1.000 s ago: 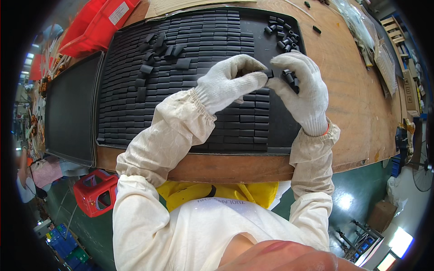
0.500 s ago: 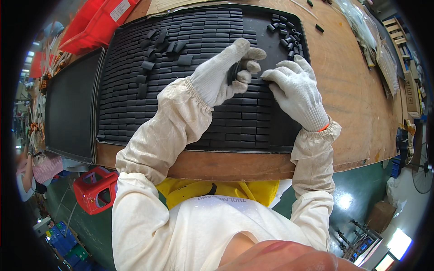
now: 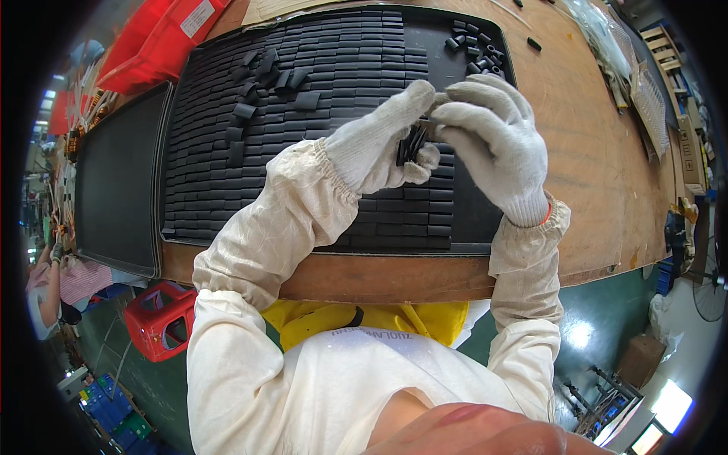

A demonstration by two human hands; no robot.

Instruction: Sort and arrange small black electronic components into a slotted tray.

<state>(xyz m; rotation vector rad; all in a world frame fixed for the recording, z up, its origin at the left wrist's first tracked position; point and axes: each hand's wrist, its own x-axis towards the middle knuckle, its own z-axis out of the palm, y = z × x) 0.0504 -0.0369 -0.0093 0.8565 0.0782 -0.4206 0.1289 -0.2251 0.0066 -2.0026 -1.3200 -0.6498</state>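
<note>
- Head view: I see the left hand (image 3: 371, 148) with its fingers curled around several black pieces (image 3: 410, 148) above the dark tray (image 3: 472, 216).
- Just beside its thumb I have the right hand (image 3: 504, 140); I cannot tell whether those fingers clamp anything.
- Short black tubes (image 3: 453, 44) lie loose in the tray's far right corner, on the bench (image 3: 599, 174).
</note>
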